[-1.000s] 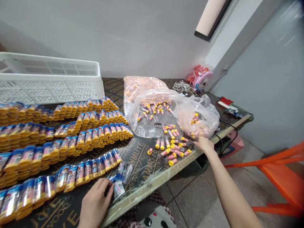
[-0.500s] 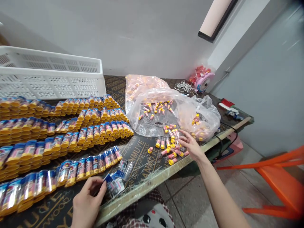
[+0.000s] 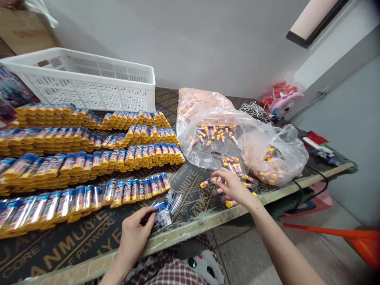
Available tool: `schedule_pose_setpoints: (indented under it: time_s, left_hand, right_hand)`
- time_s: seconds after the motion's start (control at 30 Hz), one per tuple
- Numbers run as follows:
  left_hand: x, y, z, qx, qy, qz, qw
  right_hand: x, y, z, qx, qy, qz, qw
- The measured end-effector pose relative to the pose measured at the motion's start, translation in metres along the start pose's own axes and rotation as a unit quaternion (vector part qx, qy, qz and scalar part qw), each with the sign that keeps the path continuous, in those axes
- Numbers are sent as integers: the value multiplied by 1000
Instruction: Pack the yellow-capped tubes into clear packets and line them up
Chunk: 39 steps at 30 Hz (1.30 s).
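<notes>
My left hand (image 3: 138, 229) is closed at the table's front edge, thumb and forefinger pinching the edge of a small pile of flat, clear printed plastic sleeves (image 3: 163, 217) with blue ends. My right hand (image 3: 233, 186) hangs over a loose heap of small clear tubes (image 3: 238, 169) with yellow caps and pink contents. Its fingertips are drawn together at a capped tube, partly hidden by the fingers. A lone short tube (image 3: 204, 184) lies just left of them. Left of my hands, filled tubes in printed sleeves (image 3: 118, 192) with yellow bases and blue tops lie in stacked rows.
Behind the rows stands a white plastic basket (image 3: 118, 93). An opened clear bag (image 3: 204, 99) of tubes spreads across the table's middle. A pink fan (image 3: 286, 107), white cord (image 3: 255, 110) and black cable (image 3: 323, 180) are at right. An orange chair (image 3: 362, 241) stands beyond the table edge.
My right hand has moved left across the tube heap, and its spread fingers have drawn together. My left hand stays at the sleeves. The view has swung left, showing more of the basket.
</notes>
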<state>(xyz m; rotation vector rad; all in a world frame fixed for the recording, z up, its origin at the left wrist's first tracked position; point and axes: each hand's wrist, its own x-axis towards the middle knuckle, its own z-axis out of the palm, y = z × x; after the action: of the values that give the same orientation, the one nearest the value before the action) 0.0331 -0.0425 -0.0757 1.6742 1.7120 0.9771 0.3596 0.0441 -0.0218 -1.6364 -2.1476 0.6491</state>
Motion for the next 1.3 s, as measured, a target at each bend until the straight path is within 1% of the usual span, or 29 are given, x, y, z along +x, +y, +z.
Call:
schedule_pose_setpoints:
  time_s: [0.07, 0.17, 0.3, 0.4, 0.5, 0.57, 0.63, 0.7, 0.77, 0.83, 0.87, 0.93, 0.97, 1.0, 1.07, 1.1, 1.13, 1.2, 1.3]
  left_hand:
    - [1, 0, 0, -6, 1, -2, 1000]
    - [2, 2, 0, -18, -3, -6, 1000]
    - [1, 3, -1, -32, -11, -24, 999]
    - [0, 2, -2, -59, -22, -64, 996]
    - [2, 6, -3, -121, -27, -134, 983]
    - [6, 12, -4, -177, -28, -185, 966]
    - [10, 21, -5, -245, -19, -230, 942]
    - [13, 30, -4, -324, 2, -270, 907]
    - [15, 36, -2, -400, 16, -303, 865]
    - [16, 40, 1, -453, 20, -327, 829]
    - [17, 41, 2, -470, 21, -335, 816]
    - [18, 42, 4, -488, 26, -345, 801]
    - [18, 42, 5, -494, 30, -348, 796]
    - [19, 42, 6, -500, 34, -350, 791]
    - [20, 43, 6, -514, 47, -349, 782]
    - [21, 43, 6, -520, 54, -348, 778]
    - [21, 44, 6, -525, 62, -347, 774]
    - [22, 44, 6, -530, 79, -346, 770]
    - [21, 44, 5, -533, 103, -348, 764]
  right_hand:
    - [3, -6, 4, -32, -16, -15, 999]
    - [7, -11, 19, -76, -37, -32, 996]
    - [15, -5, 38, -110, -62, -43, 991]
    - [22, 5, 39, -108, -75, -43, 990]
    - [24, 8, 41, -96, -70, -42, 992]
    - [20, 5, 47, -90, -47, -42, 994]
    - [13, 4, 54, -76, -14, -39, 996]
    - [7, 7, 60, -47, 20, -31, 998]
    - [2, 13, 64, -11, 60, -17, 998]
    - [-2, 17, 68, 18, 104, 0, 994]
    - [-5, 16, 71, 31, 126, 6, 992]
    - [-12, 3, 76, 72, 154, 12, 985]
    - [-17, -8, 79, 107, 155, 10, 982]
    - [-22, -22, 82, 149, 144, 6, 978]
    - [-35, -53, 88, 233, 98, -6, 967]
    - [-41, -68, 91, 259, 70, -10, 963]
    - [-47, -81, 95, 278, 58, -14, 959]
    - [-55, -102, 104, 301, 63, -18, 951]
    - [-61, -116, 116, 315, 103, -9, 943]
